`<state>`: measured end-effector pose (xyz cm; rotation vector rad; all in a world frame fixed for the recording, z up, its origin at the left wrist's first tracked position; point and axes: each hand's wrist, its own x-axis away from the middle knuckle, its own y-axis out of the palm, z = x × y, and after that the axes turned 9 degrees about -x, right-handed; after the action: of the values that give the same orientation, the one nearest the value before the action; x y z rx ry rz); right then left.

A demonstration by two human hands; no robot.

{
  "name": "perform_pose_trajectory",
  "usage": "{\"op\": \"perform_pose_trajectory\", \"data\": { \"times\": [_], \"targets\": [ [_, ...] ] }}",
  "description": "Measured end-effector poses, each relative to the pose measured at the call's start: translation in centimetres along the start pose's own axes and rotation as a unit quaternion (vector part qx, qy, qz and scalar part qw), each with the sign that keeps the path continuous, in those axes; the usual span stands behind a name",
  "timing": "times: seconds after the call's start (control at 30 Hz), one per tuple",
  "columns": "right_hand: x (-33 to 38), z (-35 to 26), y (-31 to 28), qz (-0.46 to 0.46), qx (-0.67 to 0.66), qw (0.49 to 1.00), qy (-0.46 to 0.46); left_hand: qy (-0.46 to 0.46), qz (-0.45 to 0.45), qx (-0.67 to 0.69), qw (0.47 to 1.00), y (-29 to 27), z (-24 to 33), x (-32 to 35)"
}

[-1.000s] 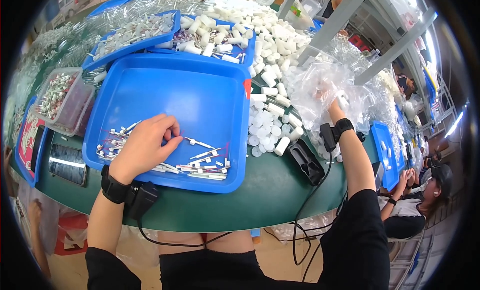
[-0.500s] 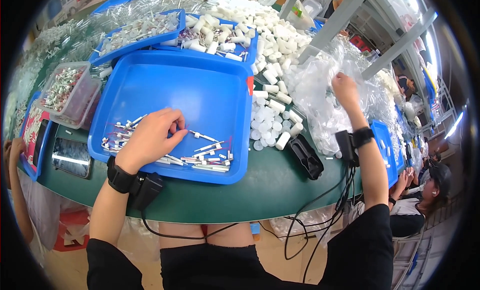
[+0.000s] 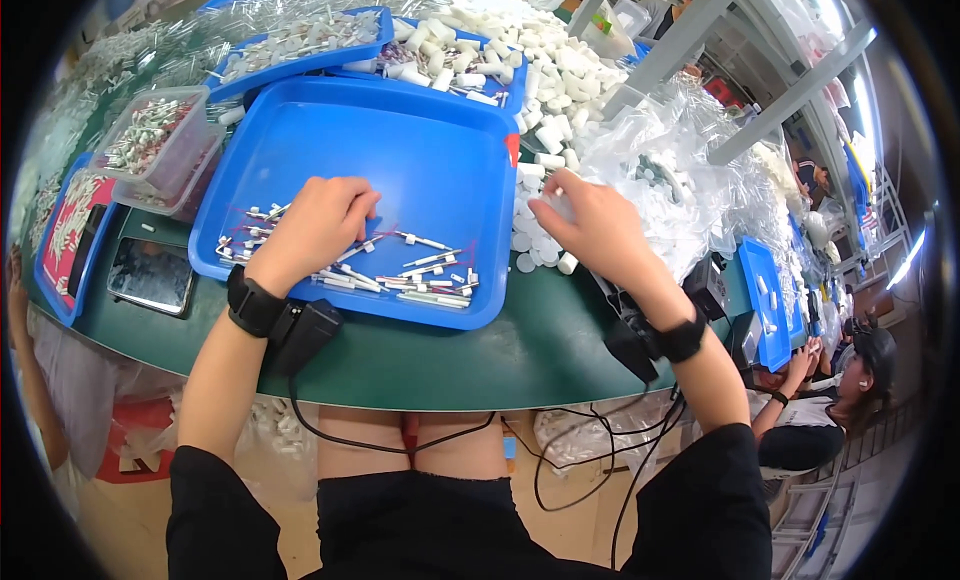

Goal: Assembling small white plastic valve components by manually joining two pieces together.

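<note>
My left hand is over the lower part of a large blue tray, palm down, its fingers curled in toward the thumb. What those fingers hold, if anything, is hidden. Thin white stick-like parts with small collars and fine red wires lie around and below it in the tray. My right hand is just right of the tray, thumb and fingers bent together; a tiny pale bit seems to show at the fingertips, too small to name. Beneath it are translucent round discs and white foam-like cylinders.
Behind stand smaller blue trays of parts and cylinders. Clear plastic boxes of sticks and a phone are at left. Plastic bags and a metal post are at right. Cables hang from my wrist devices. A co-worker sits at right.
My right hand has come back from the plastic bag, leftward and nearer, to beside the tray. My left hand stays over the tray. The view has shifted a little.
</note>
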<state>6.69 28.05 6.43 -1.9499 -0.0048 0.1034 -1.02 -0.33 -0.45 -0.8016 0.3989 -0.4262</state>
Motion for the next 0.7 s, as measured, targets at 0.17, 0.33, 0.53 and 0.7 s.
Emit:
{"op": "perform_pose_trajectory", "data": {
  "times": [0.17, 0.33, 0.53, 0.7],
  "targets": [
    [-4.1, 3.5, 2.9, 0.033, -0.009, 0.999, -0.025, 0.048, 0.004, -0.042, 0.998, 0.2, 0.4, 0.1],
    [-5.2, 3.5, 3.0, 0.025, -0.073, 0.997, 0.014, 0.072, -0.043, -0.159, 0.984, -1.1, 0.8, 0.9],
    [-4.7, 3.1, 4.4, 0.168, -0.145, 0.975, -0.015, 0.067, -0.023, -0.153, 0.986, -0.8, -0.3, 0.5],
    [-4.5, 3.4, 5.9, 0.207, -0.176, 0.96, -0.061, 0.097, 0.073, -0.18, 0.976, 0.2, -0.6, 0.4]
  ]
}}
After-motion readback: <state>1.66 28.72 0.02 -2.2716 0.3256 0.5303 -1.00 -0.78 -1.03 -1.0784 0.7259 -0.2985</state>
